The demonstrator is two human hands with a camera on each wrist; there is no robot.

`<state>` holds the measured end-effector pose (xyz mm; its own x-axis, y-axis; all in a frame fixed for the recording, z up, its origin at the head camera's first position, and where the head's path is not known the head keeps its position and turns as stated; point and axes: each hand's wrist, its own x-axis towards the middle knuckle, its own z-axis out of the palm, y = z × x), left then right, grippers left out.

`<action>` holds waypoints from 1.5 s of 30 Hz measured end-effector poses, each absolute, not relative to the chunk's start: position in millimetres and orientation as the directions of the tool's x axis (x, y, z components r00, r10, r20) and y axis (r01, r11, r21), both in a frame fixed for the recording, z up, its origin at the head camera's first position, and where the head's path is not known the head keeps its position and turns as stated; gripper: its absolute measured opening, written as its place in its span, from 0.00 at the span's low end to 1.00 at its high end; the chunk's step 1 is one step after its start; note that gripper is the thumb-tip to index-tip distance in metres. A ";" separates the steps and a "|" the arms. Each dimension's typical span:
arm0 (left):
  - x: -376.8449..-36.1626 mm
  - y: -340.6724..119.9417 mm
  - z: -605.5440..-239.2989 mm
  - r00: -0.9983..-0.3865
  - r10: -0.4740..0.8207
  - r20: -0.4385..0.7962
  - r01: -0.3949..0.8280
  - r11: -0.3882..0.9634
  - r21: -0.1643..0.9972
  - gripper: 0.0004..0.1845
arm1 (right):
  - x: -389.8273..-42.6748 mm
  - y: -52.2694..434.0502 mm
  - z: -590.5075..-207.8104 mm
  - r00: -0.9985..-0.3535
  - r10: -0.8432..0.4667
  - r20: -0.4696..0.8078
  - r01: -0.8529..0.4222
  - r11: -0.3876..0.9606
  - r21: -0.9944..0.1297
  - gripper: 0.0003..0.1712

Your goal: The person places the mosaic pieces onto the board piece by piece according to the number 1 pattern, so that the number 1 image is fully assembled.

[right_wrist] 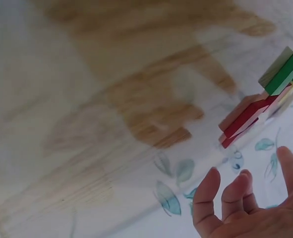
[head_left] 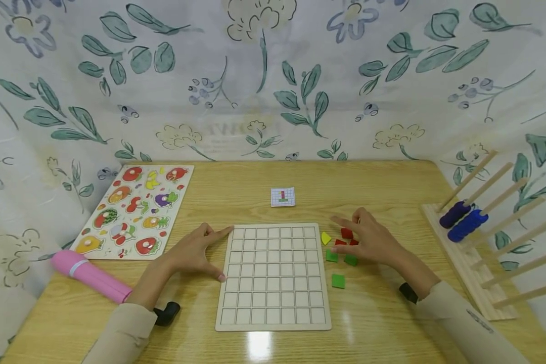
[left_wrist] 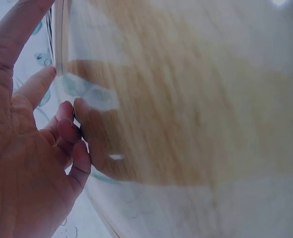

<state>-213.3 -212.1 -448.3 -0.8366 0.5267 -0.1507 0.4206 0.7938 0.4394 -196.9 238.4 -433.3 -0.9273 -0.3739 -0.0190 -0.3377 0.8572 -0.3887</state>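
A pale grid board [head_left: 273, 283] lies on the wooden table, its squares bare. My left hand [head_left: 191, 252] touches the board's left edge with thumb and index finger spread; in the left wrist view its fingertips meet the board's edge [left_wrist: 61, 37]. Over a small group of coloured tiles to the right of the board hovers my right hand [head_left: 372, 238], fingers parted and holding nothing. Red tiles [head_left: 347, 233], green tiles [head_left: 338, 281] and a yellow piece [head_left: 325, 237] lie there, partly covered by that hand. The right wrist view shows a red tile [right_wrist: 245, 118] beyond the fingertips.
Behind the board lies a small card [head_left: 283, 197] with a coloured grid pattern. On the left are a fruit puzzle board [head_left: 132, 212] and a pink cylindrical object [head_left: 100, 280]. A wooden peg rack [head_left: 470, 273] with blue and purple beads stands at the right. Floral cloth hangs behind.
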 end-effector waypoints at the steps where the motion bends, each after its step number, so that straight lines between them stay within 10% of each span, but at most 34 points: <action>1: -213.3 -212.4 -448.8 -0.837 0.527 -0.149 0.421 0.794 0.439 0.64 | -197.7 237.7 -433.4 -0.927 -0.375 -0.022 -0.337 0.857 -0.390 0.47; 45: -213.3 -213.6 -452.6 -0.840 0.527 -0.126 0.418 0.779 0.468 0.63 | -207.2 224.7 -447.0 -0.853 -0.510 0.112 -0.511 0.769 -0.385 0.16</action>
<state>-213.3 -213.6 -452.6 -0.8402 0.5274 -0.1263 0.4184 0.7786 0.4676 -207.2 224.7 -447.0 -0.8526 -0.5105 0.1119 -0.5108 0.7687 -0.3849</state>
